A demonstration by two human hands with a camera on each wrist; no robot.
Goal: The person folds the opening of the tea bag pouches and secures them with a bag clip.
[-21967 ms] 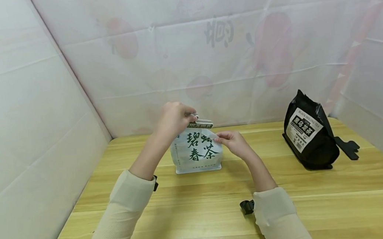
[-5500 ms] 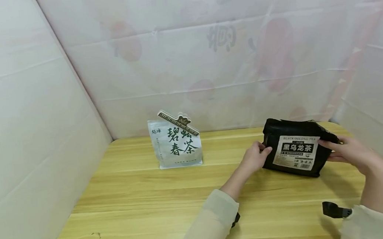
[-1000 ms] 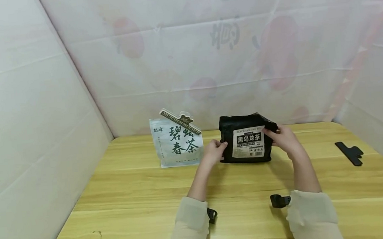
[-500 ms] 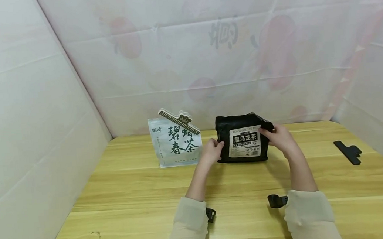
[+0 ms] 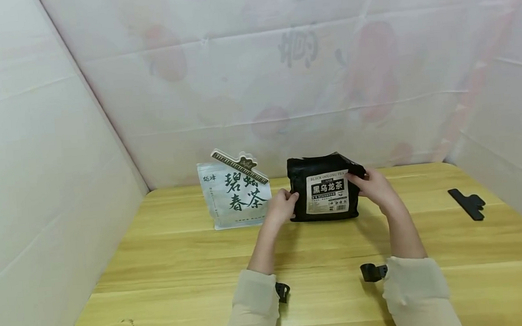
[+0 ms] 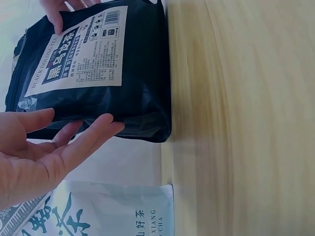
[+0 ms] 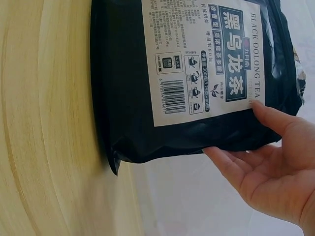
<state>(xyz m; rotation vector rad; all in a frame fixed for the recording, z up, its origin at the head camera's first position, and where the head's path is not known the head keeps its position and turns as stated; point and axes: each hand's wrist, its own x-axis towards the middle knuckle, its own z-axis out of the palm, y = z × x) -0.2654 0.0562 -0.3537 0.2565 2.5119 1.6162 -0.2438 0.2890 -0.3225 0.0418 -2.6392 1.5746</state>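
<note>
Because the black tea bag (image 5: 323,188) stands upright on the tabletop (image 5: 321,249) just beside the white tea bag (image 5: 236,195), the head view suggests a shove from either side could tip it or knock its neighbour. The left hand (image 5: 282,207) touches its left edge and the right hand (image 5: 374,188) its upper right corner. A black clip (image 5: 467,203) lies well apart at the right.

In the left wrist view, the left hand (image 6: 44,152) lies open, straight fingers (image 6: 96,130) against the bag's side (image 6: 98,73); a light touch like this would let the soft bag sag or slide.

In the right wrist view, the right hand (image 7: 266,167) has its fingers spread along the bag's edge (image 7: 197,73), thumb on the label, more pressing than gripping, so a lift from here could slip.

Compared with half a second ago, the bag and both hands sit slightly farther left, closer to the white bag; five seconds back the bag was at the table's right.
</note>
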